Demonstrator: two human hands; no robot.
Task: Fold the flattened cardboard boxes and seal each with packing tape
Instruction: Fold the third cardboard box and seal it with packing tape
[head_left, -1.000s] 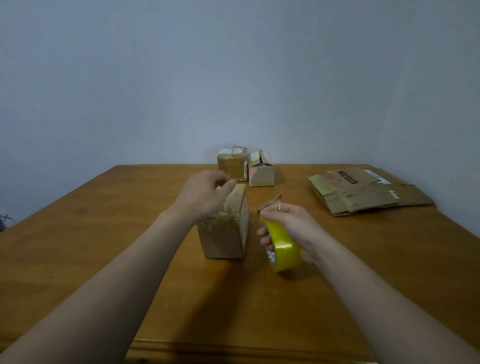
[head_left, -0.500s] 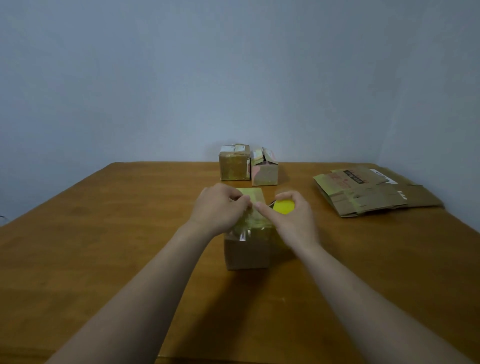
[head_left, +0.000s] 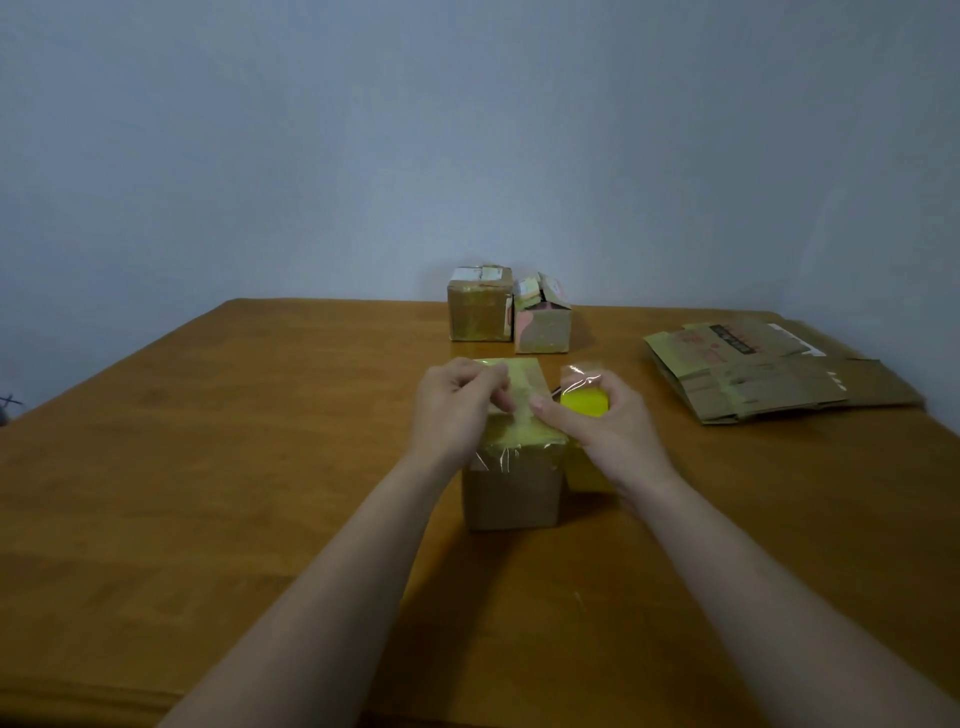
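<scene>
Yellow tape roll (head_left: 584, 404) in right hand (head_left: 609, 435), beside box (head_left: 511, 493)

yellow tape roll (head_left: 585, 402), brown cardboard box (head_left: 511, 493) with yellowish taped top, orange-brown wooden table (head_left: 208, 467), blue-grey wall (head_left: 363, 130)

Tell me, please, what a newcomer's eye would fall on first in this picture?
Most likely the bright yellow tape roll, gripped in the right hand beside the small box at the middle of the table, whose tape-shiny top lies under the left hand. After that, the flattened cardboard on the far right, and a taped box and a half-open box side by side at the far edge.
</scene>
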